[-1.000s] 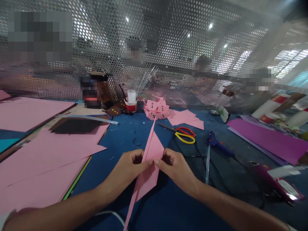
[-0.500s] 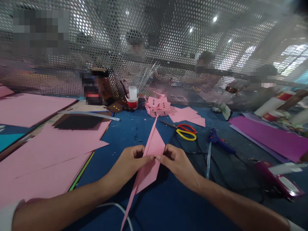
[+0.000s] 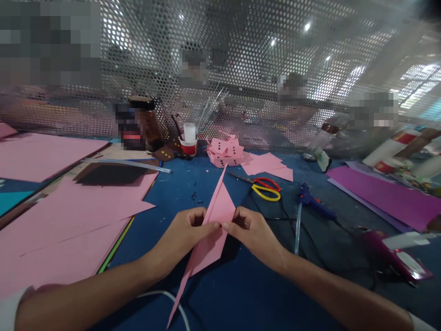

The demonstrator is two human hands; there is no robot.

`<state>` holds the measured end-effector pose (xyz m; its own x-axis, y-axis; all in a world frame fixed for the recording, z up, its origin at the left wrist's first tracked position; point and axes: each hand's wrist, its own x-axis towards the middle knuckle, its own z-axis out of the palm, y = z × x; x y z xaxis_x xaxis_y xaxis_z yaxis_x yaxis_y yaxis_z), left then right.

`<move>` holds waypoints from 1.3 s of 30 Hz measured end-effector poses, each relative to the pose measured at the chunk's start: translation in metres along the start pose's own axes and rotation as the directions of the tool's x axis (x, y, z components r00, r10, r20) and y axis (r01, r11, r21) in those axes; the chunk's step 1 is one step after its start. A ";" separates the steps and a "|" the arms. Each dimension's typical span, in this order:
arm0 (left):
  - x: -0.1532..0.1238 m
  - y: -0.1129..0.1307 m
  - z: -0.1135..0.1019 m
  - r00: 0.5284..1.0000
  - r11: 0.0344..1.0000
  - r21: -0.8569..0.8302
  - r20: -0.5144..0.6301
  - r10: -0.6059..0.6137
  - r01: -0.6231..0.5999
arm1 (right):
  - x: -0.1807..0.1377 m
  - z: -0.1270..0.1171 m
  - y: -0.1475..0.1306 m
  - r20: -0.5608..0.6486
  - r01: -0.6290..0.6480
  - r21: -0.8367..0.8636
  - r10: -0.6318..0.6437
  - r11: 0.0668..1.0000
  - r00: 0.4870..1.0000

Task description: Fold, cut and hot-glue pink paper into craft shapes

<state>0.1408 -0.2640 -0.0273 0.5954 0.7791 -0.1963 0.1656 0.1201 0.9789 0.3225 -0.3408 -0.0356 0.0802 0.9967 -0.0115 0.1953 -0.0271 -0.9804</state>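
Head view: pinching folded pointed pink paper in tightly curled left hand and right hand, risking creases from uneven pressure.

Blue tabletop beneath scissors, glue gun, pink paper pieces

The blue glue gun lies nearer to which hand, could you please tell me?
Right. The right hand is left of the blue glue gun; the left hand is farther left, at the left edge of the pink paper.
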 end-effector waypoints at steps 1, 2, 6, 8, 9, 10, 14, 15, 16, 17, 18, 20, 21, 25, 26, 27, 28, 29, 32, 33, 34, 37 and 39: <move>0.000 0.000 0.000 1.000 1.000 0.007 -0.005 0.004 -0.003 | 0.000 0.000 0.001 0.008 0.006 0.011 -0.006 1.000 1.000; 0.001 0.000 -0.001 1.000 1.000 0.015 -0.010 0.010 -0.010 | 0.000 0.000 0.002 0.012 0.012 0.020 -0.012 1.000 1.000; 0.002 -0.001 -0.002 0.999 0.998 0.052 -0.019 0.043 -0.042 | 0.001 0.000 0.003 0.000 0.027 0.012 -0.027 1.000 1.000; 0.002 -0.001 -0.002 0.999 0.998 0.050 -0.010 0.038 -0.037 | 0.002 0.000 0.002 -0.010 0.023 0.000 -0.023 1.000 1.000; 0.002 -0.002 -0.002 1.000 0.999 0.045 -0.005 0.030 -0.030 | 0.002 0.000 0.001 -0.015 0.021 -0.001 -0.021 1.000 1.000; 0.003 -0.002 -0.002 1.000 0.999 0.040 -0.002 0.021 -0.021 | 0.002 0.000 0.000 -0.018 0.019 -0.002 -0.019 1.000 1.000; 0.002 -0.003 -0.002 1.000 1.000 0.012 0.015 0.003 -0.003 | 0.001 0.000 -0.002 -0.015 0.017 -0.017 -0.018 1.000 1.000; 0.002 -0.002 -0.001 1.000 1.000 0.000 0.019 0.004 -0.004 | 0.001 0.000 -0.002 -0.012 0.016 -0.019 -0.016 1.000 1.000; 0.002 -0.002 -0.001 1.000 1.000 -0.014 0.021 0.004 -0.004 | 0.000 0.000 -0.002 -0.006 0.013 -0.018 -0.014 1.000 1.000; 0.001 -0.002 -0.001 1.000 1.000 -0.025 0.022 0.005 -0.004 | 0.000 0.000 -0.001 0.002 0.014 -0.013 -0.014 1.000 1.000; 0.001 -0.002 -0.001 1.000 1.000 -0.030 0.021 0.005 -0.005 | 0.000 0.000 0.000 0.014 0.018 -0.003 -0.017 1.000 1.000; 0.000 -0.001 -0.001 1.000 1.000 -0.022 0.020 0.006 -0.006 | 0.000 0.000 0.003 0.034 0.029 0.019 -0.030 0.999 0.999; 0.000 -0.001 -0.001 1.000 1.000 -0.013 0.020 0.006 -0.006 | 0.000 0.000 0.004 0.040 0.033 0.026 -0.034 0.999 0.999; 0.001 -0.001 0.000 0.999 1.000 0.008 0.041 0.001 -0.002 | 0.001 0.002 0.006 0.051 0.027 0.038 -0.029 0.999 0.998; 0.001 -0.001 0.000 0.999 1.000 0.008 0.046 0.005 -0.005 | 0.001 0.002 0.006 0.058 0.024 0.044 -0.027 0.999 0.998; 0.002 -0.002 0.000 0.999 1.000 0.011 0.049 0.009 -0.009 | 0.002 0.003 0.005 0.065 0.022 0.052 -0.025 0.998 0.998; 0.002 -0.002 0.001 0.998 1.000 0.016 0.054 0.013 -0.014 | 0.002 0.003 0.004 0.070 0.020 0.059 -0.024 0.998 0.997; 0.002 -0.002 0.001 0.998 1.000 0.020 0.060 0.018 -0.020 | 0.002 0.004 0.004 0.074 0.017 0.065 -0.021 0.998 0.997; 0.003 -0.003 0.001 0.997 0.999 0.029 0.073 0.029 -0.031 | 0.002 0.005 0.002 0.080 0.017 0.058 -0.022 0.998 0.997; 0.003 -0.003 0.001 0.997 0.999 0.027 0.077 0.028 -0.030 | 0.002 0.005 0.002 0.083 0.022 0.049 -0.026 0.999 0.996; 0.003 -0.003 0.001 0.997 0.999 0.023 0.078 0.025 -0.027 | 0.002 0.005 0.002 0.084 0.026 0.042 -0.030 0.999 0.996; 0.002 -0.003 0.002 0.997 1.000 0.021 0.079 0.009 -0.010 | 0.002 0.004 0.001 0.087 0.028 0.046 -0.032 0.999 0.996; 0.002 -0.002 0.002 0.998 1.000 0.020 0.065 0.006 -0.008 | 0.003 0.003 0.000 0.095 0.016 0.075 -0.023 0.997 0.995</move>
<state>0.1431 -0.2638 -0.0302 0.6466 0.7379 -0.1933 0.1766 0.1017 0.9790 0.3196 -0.3380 -0.0361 -0.0179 0.9998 -0.0078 0.1227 -0.0056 -0.9924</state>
